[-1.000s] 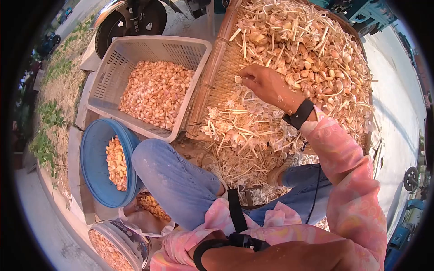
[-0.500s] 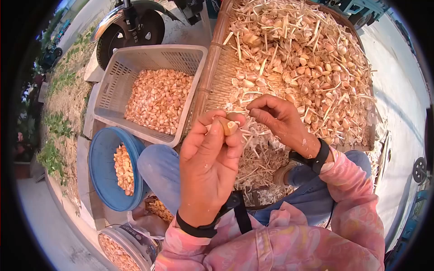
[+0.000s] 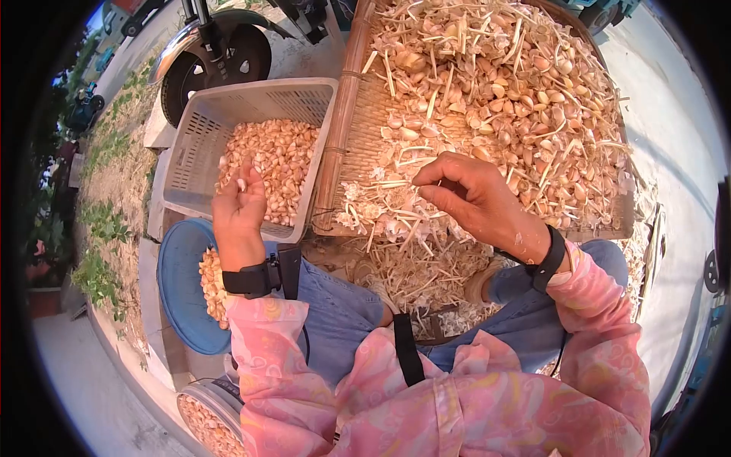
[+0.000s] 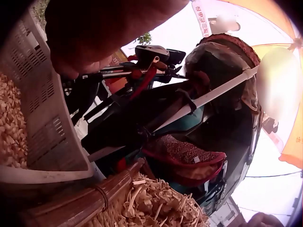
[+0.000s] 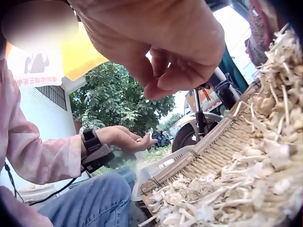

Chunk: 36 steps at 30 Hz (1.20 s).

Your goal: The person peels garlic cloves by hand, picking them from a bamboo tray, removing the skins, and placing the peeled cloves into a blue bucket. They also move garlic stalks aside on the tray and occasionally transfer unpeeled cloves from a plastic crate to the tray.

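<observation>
My left hand point(image 3: 242, 213), palm turned up, is over the near-left side of the grey plastic crate point(image 3: 199, 199). A pale garlic clove point(image 3: 242, 184) rests among its bent fingers, by the thumb. Peeled-looking cloves point(image 3: 278, 152) fill the bottom of the crate. Across from it, my right hand point(image 3: 480, 199) hovers above stems and dry skins point(image 3: 392, 202) on the woven bamboo tray point(image 3: 364, 145). Its fingers are curled, the thumb bent toward the index fingertip, and nothing shows between them in the right wrist view.
Unpeeled garlic point(image 3: 525, 114) is heaped at the tray's far right. A blue basin point(image 3: 179, 305) with cloves stands by the left knee, and a bucket point(image 3: 221, 392) of cloves sits nearer. A wheel point(image 3: 232, 68) stands behind the crate. Skins and stems litter the ground between the feet.
The left hand, at first low by the body, came up beside the right hand with a clove, then swung left to the crate. The right hand moved nearer, then stayed over the tray.
</observation>
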Available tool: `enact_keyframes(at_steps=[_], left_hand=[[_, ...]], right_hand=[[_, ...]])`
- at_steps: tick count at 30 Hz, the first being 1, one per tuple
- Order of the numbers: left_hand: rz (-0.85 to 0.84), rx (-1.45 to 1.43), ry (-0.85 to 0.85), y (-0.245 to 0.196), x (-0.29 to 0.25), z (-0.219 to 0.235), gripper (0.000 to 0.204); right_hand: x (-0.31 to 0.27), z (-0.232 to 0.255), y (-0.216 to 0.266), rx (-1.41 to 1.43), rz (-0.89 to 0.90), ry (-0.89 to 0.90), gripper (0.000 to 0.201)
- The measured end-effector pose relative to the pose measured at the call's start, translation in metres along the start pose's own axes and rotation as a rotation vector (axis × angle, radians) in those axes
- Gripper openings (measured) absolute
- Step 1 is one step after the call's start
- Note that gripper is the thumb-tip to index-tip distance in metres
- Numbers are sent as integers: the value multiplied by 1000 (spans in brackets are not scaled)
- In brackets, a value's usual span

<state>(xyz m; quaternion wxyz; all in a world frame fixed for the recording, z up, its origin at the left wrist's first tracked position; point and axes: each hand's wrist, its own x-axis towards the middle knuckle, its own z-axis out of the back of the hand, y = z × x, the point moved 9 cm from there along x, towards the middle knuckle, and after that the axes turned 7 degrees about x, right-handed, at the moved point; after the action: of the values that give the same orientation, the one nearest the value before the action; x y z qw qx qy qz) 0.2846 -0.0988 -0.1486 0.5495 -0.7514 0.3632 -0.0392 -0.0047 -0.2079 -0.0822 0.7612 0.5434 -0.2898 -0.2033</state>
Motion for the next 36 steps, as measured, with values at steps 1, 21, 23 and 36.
enact_keyframes(at_steps=[1, 21, 23, 36], left_hand=[[171, -324, -109, 22, -3, -6, 37], [76, 12, 491, 132, -130, -147, 40], [9, 79, 492, 130, -130, -146, 40], [-550, 935, 514, 108, -138, -143, 30]], right_hand=[[1, 0, 2, -23, 12, -2, 8], [-12, 3, -27, -298, -85, 12, 19], [-13, 1, -30, -349, -102, 45, 19], [-15, -13, -56, -432, -120, 120, 20]])
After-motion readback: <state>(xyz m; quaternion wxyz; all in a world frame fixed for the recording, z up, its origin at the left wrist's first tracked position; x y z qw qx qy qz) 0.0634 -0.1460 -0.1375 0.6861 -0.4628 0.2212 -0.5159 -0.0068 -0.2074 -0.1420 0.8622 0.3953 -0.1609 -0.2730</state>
